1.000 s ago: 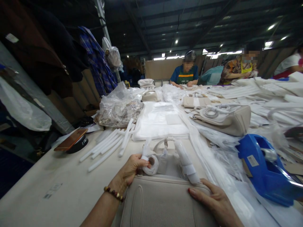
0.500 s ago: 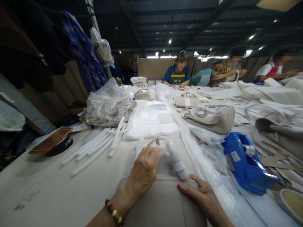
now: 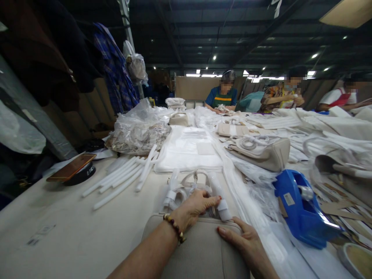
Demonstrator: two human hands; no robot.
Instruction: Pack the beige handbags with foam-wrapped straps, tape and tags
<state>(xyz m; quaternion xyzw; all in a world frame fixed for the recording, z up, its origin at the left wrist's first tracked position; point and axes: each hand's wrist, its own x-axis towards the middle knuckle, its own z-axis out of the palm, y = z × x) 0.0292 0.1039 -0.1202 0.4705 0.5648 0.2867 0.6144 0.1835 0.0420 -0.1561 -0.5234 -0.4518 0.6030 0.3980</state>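
A light beige handbag (image 3: pixel 192 248) stands at the table's near edge, its top towards me. Its handles rise behind the top edge; the right one (image 3: pixel 218 193) is wrapped in clear and white padding. My left hand (image 3: pixel 193 209), wearing a bead bracelet, is over the bag's top edge. Its thumb stretches right and touches the wrapped handle; the other fingers bend downward, partly hidden, so I cannot tell whether they grip anything. My right hand (image 3: pixel 247 242) holds the bag's upper right corner, thumb on the front panel and fingers around the edge. A metal-ended strap (image 3: pixel 195 176) shows between the handles.
White foam rods (image 3: pixel 124 182) lie left, near a phone (image 3: pixel 72 167) on a black roll. White packing sheets (image 3: pixel 188 155) lie ahead. A blue tape dispenser (image 3: pixel 299 209), another beige handbag (image 3: pixel 261 151) and paper scraps are on the right. Several people sit across the table.
My left hand has shifted right along the bag's top, its thumb now reaching out to the wrapped handle. My right hand keeps its hold on the corner. The view has tilted slightly.
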